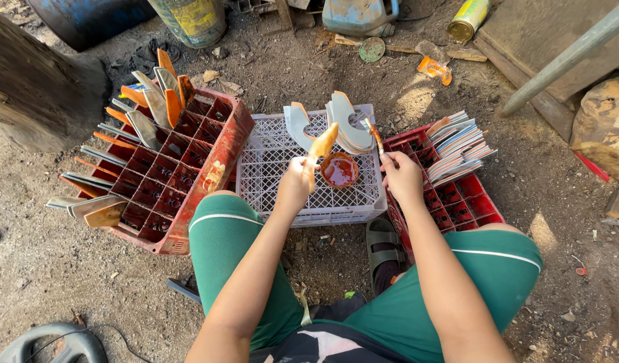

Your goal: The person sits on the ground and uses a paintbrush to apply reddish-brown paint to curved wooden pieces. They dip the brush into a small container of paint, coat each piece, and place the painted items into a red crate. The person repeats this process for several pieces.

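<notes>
Orange-coated curved metal blade (322,143) clamped in left hand (294,183) grip | right hand (401,176) grip closed on thin paintbrush (374,135) | round orange paint cup (339,170) between, on white plastic crate (269,168)

blue drum (87,20), crushed yellow can (468,19), black cable (114,339), grey pipe (564,60)

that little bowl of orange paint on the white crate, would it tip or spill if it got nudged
The bowl looks small and light, so a nudge would probably slide it. It sits on the white crate's open lattice, likely uneven footing, so it may rock. The paint seems near the rim, so spilling looks likely.
</notes>
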